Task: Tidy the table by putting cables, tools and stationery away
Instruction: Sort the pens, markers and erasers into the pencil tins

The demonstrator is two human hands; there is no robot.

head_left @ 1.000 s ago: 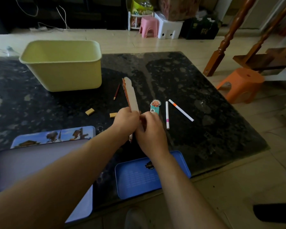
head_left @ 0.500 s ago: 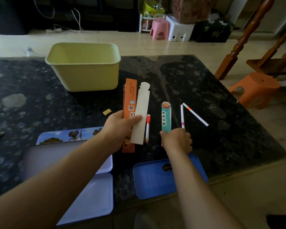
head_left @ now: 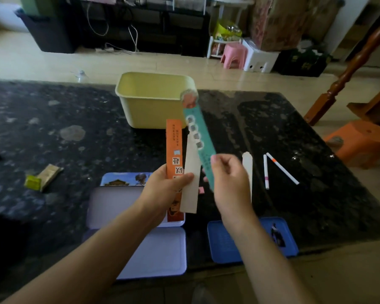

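Though blurred, orange bookmark (head_left: 174,139) left grip (head_left: 162,191), teal bookmark (head_left: 196,133) right grip (head_left: 228,182)

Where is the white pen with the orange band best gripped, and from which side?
I would pinch the orange-banded pen at its near half, from above. It lies flat; its far end almost meets the pink-banded pen, while the near end is free.

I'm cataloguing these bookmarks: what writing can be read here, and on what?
Nothing can be quoted.
The orange bookmark in the left hand: white characters, too blurred.
The teal bookmark in the right hand: four circled characters, too blurred.
The black crate on the floor: yellow mark, too small.
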